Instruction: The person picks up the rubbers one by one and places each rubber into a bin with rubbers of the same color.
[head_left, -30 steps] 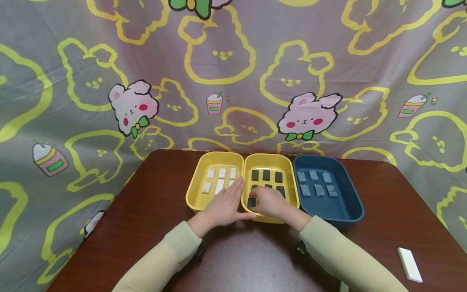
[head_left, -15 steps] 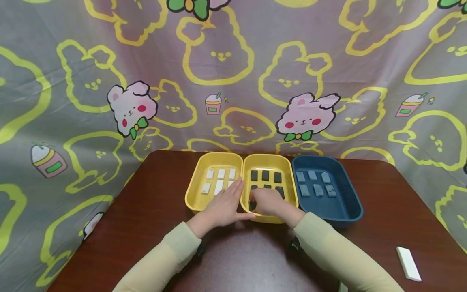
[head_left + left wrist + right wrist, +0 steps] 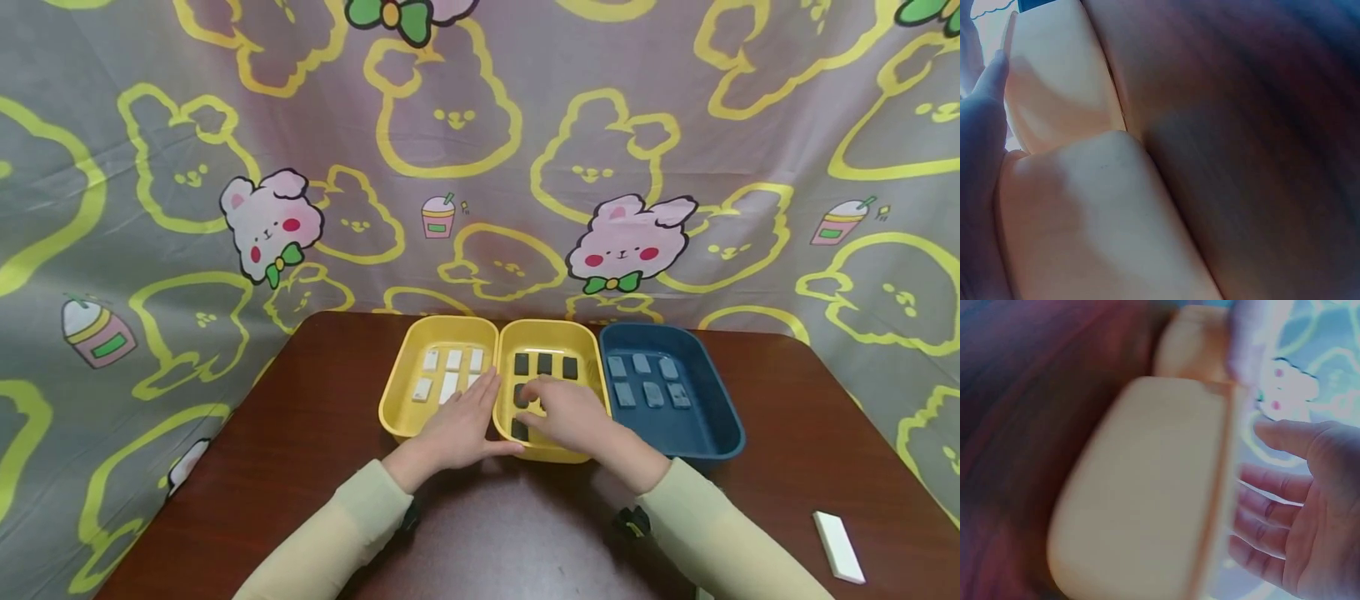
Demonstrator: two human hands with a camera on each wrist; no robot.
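In the head view my left hand [image 3: 459,425] lies with straight fingers over the adjoining rims of the left yellow bin [image 3: 392,408] and the middle yellow bin [image 3: 555,455]. Its thumb runs along the middle bin's front rim. My right hand [image 3: 572,414] hovers over the middle bin, thumb and fingers apart; the right wrist view shows nothing between them. Just by its thumb, a black block [image 3: 519,430] lies at the bin's front left. Behind it are more black blocks [image 3: 544,363] in rows, some hidden by the right hand.
White blocks [image 3: 453,360] lie in rows in the left bin, partly covered by the left hand. A blue bin [image 3: 708,437] on the right holds grey-blue blocks [image 3: 641,363]. One long white block [image 3: 838,547] rests on the brown table [image 3: 795,450]. A patterned curtain [image 3: 510,192] hangs behind.
My right hand's fingers have parted and risen off the front-left black block, which stays in the bin, and the hand has shifted slightly right. The left hand keeps its place.
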